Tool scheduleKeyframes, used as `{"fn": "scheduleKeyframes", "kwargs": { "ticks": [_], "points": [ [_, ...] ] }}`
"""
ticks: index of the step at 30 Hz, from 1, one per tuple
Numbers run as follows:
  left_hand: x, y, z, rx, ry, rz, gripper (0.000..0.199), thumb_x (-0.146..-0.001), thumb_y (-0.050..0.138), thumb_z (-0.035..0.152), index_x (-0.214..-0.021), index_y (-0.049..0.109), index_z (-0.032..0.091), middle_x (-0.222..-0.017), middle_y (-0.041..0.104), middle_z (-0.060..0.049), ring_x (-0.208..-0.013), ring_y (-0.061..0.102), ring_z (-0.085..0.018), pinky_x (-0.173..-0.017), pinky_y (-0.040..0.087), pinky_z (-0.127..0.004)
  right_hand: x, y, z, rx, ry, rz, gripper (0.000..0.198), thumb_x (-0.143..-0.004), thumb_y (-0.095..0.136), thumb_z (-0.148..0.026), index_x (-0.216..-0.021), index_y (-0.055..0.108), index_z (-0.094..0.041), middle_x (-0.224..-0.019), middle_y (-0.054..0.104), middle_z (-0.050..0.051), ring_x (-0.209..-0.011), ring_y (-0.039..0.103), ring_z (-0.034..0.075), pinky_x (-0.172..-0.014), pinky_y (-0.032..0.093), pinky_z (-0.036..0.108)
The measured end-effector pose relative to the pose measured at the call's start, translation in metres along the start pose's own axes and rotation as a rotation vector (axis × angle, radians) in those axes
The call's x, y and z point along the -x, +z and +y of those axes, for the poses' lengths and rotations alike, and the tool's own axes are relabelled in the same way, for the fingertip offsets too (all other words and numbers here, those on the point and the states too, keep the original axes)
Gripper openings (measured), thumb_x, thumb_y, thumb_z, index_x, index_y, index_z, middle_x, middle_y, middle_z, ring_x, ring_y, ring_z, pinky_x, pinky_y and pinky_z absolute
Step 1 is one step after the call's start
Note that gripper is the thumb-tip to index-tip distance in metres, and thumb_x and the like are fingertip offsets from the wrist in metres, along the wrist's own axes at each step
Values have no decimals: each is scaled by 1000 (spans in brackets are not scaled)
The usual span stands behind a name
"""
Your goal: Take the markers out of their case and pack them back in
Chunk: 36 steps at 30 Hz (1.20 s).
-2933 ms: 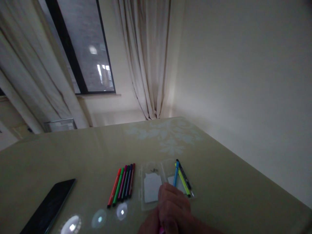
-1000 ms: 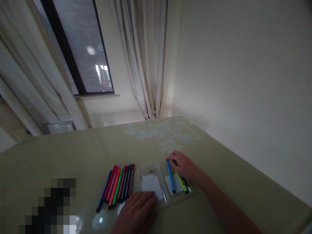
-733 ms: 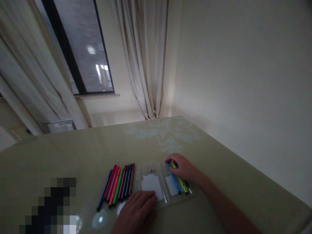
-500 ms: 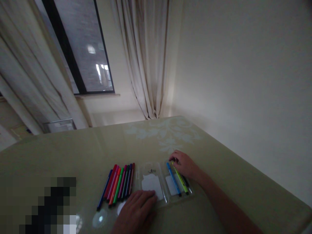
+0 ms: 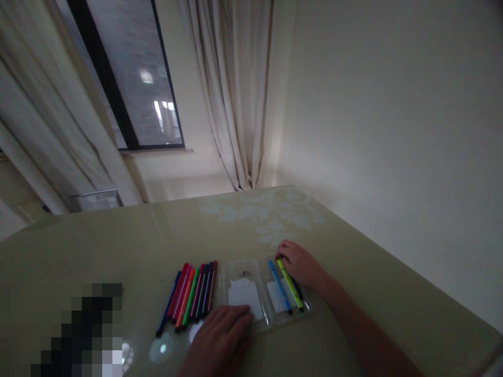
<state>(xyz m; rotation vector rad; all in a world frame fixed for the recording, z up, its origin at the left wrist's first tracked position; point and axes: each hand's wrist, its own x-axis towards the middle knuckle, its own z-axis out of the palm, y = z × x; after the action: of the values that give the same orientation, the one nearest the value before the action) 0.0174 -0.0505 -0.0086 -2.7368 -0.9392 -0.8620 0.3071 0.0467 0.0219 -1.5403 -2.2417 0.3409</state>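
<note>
- Apparently the step in hand is settling pens side by side in the right half of a clear plastic case [image 5: 240, 268], which lies unfolded on the table [image 5: 137, 251], just to the right of the loose pens [image 5: 191, 296].
- The right hand [image 5: 298, 263] is at the far ends of the yellow pen [image 5: 290, 285] and the black pen [image 5: 298, 291], with its fingers bent and close together; whether they pinch a pen or only nudge it cannot be told.
- The left hand [image 5: 222, 335] lies flat, fingers stretched out side by side, over the near edge of the left half, with no pen seen in its grip.
- To do this well, the left hand should press lightly, enough to keep the case from sliding.
- The right fingertips would best move one pen at a time, keeping it low and parallel to its neighbour; the blue pen [image 5: 280, 287] slants alongside the yellow one, with a gap between them.
- Black ends are best kept facing the person, as on the blue and yellow pens.
- Counted: one case with two halves; three pens in it, one blue, one yellow, one black; about nine loose pens; two white cards [image 5: 244, 294], one per half; two hands.
</note>
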Motion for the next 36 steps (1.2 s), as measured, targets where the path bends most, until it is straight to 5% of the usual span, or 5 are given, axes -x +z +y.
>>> {"fn": "scheduleKeyframes", "kwargs": {
  "ticks": [16,21,31,36],
  "points": [
    [1,7,3,13,-50,27,26,-107,41,25,-114,65,26,-108,78,0,-90,74,-20,-78,59,-32,0,-8,5,-78,-39,-75,27,-83,49,-3,-89,71,-17,-95,66,7,-88,62,18,-83,44,29],
    [4,12,3,47,-70,11,25,-103,44,19,-115,65,26,-111,77,-1,-92,73,-20,-80,57,-33,-1,0,8,-4,-20,-55,14,-92,58,-22,-82,65,-17,-86,64,5,-79,58,18,-73,41,28],
    [13,25,5,143,-158,-1,25,-98,50,16,-116,63,28,-115,75,-1,-99,70,-23,-86,56,-37,-3,7,-1,-13,-2,49,33,-98,58,-42,-74,55,-20,-76,60,1,-72,55,17,-68,35,28],
    [8,16,3,134,-131,-22,23,-97,54,17,-114,64,28,-114,76,0,-98,71,-22,-85,56,-35,-1,13,-14,52,90,-12,26,-86,73,-37,-74,58,-19,-76,65,4,-74,58,19,-68,35,28]
  ]
}}
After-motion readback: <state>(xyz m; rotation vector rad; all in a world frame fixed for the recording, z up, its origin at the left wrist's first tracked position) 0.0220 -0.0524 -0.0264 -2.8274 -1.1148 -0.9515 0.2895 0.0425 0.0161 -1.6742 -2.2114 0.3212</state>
